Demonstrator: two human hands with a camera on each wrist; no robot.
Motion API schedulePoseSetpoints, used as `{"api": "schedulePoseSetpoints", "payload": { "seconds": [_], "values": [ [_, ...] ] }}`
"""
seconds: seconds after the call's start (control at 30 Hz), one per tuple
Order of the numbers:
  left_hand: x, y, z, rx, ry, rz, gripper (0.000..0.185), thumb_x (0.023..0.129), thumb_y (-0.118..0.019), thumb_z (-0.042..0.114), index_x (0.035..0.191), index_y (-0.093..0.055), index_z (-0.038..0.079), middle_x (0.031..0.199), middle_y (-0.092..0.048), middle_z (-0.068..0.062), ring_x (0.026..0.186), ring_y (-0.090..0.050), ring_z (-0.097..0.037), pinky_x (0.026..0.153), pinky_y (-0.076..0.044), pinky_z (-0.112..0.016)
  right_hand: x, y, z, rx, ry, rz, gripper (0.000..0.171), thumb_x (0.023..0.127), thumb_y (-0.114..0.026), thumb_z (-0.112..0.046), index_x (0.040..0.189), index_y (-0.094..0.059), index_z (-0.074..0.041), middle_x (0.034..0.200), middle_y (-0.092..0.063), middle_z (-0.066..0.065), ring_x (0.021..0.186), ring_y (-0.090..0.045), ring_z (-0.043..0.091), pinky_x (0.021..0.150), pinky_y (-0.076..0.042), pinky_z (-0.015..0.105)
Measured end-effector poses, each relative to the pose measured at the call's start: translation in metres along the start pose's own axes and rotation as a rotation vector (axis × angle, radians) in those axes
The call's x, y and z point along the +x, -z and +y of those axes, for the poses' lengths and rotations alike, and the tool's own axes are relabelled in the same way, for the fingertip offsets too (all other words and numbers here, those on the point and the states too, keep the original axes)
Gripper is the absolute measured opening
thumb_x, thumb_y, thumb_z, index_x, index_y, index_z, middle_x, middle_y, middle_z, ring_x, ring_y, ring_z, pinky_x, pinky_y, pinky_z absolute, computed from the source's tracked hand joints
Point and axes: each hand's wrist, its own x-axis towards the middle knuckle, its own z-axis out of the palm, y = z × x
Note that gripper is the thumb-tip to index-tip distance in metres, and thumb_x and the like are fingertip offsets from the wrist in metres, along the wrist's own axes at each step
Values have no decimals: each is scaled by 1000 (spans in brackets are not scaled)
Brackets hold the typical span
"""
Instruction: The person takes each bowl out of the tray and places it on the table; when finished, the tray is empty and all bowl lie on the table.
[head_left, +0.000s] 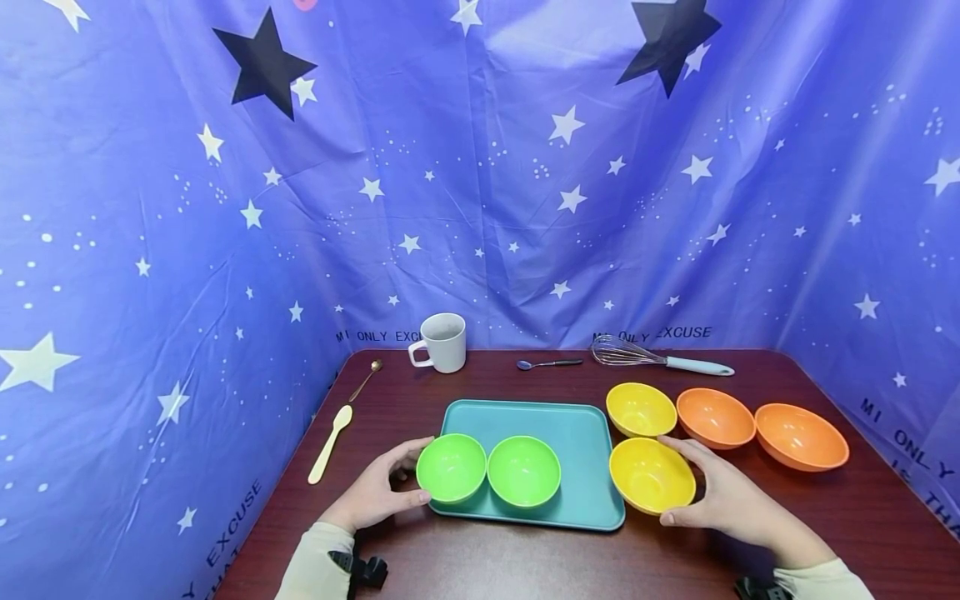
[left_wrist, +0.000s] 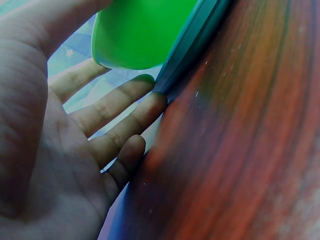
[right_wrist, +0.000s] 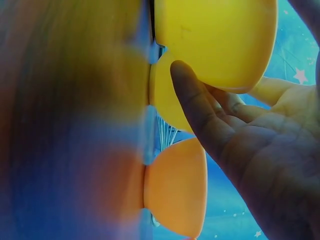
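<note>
a person sits at a dark red-brown desk point(head_left: 480, 567) walled in by blue star-printed cloth point(head_left: 480, 208). a teal tray point(head_left: 581, 450) lies in the middle of the desk, and two green bowls sit side by side on its near edge. the left hand point(head_left: 378, 492) cups the left green bowl point(head_left: 451, 467), thumb at the near side of its wall and fingers round the far side, so the grip is curled about the bowl. the right hand point(head_left: 723, 496) wraps the nearer yellow bowl point(head_left: 651, 475), which sits on the desk just right of the tray, thumb near and fingers over the far rim

the head view alone gives the layout. the left wrist view shows what it cannot: the underside of the left green bowl point(left_wrist: 142, 30), the tray's edge point(left_wrist: 192, 47), and the fingers point(left_wrist: 117, 102) relaxed just below the bowl's wall. the right wrist view shows the nearer yellow bowl point(right_wrist: 215, 40) against the fingers point(right_wrist: 197, 107), with a second yellow bowl point(right_wrist: 165, 97) and an orange bowl point(right_wrist: 177, 187) beyond, the rest blurred

behind the right hand stand the second yellow bowl point(head_left: 641, 409) and two orange bowls point(head_left: 715, 417) point(head_left: 801, 436) in a row. along the back lie a white mug point(head_left: 442, 342), a metal spoon point(head_left: 547, 363) and a whisk point(head_left: 660, 357). at far left lie a cream plastic spoon point(head_left: 330, 442) and a small bronze spoon point(head_left: 366, 379)
</note>
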Motion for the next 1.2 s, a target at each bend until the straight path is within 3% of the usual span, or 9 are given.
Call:
{"api": "schedulePoseSetpoints", "payload": {
  "seconds": [0.5, 0.77, 1.2],
  "values": [
    [0, 0, 0, -6, -2, 0, 75, 89, -85, 23, 155, -50, 20, 128, -67, 2, 108, -64, -20, 87, -52, -36, 0, -4, 6, 3, -32, -29, 106, 68, -96, -54, 152, -51, -7, 147, -57, 17, 128, -56, 35, 98, -52, 41],
    [0, 0, 0, -2, -9, 3, 76, 89, -85, 24, 156, -49, 19, 128, -67, 0, 108, -64, -20, 87, -52, -36, 0, -2, 7, 16, -11, -29, 103, 69, -97, -49, 151, -51, -8, 145, -58, 16, 125, -57, 33, 96, -51, 34],
    [0, 0, -3, 4, 3, -5, 76, 89, -84, 26, 156, -49, 22, 127, -67, 4, 109, -64, -20, 86, -52, -34, 0, -2, 6, 23, -27, -45, 102, 69, -97, -48, 151, -51, -8, 146, -57, 16, 125, -56, 32, 96, -51, 34]
  ]
}}
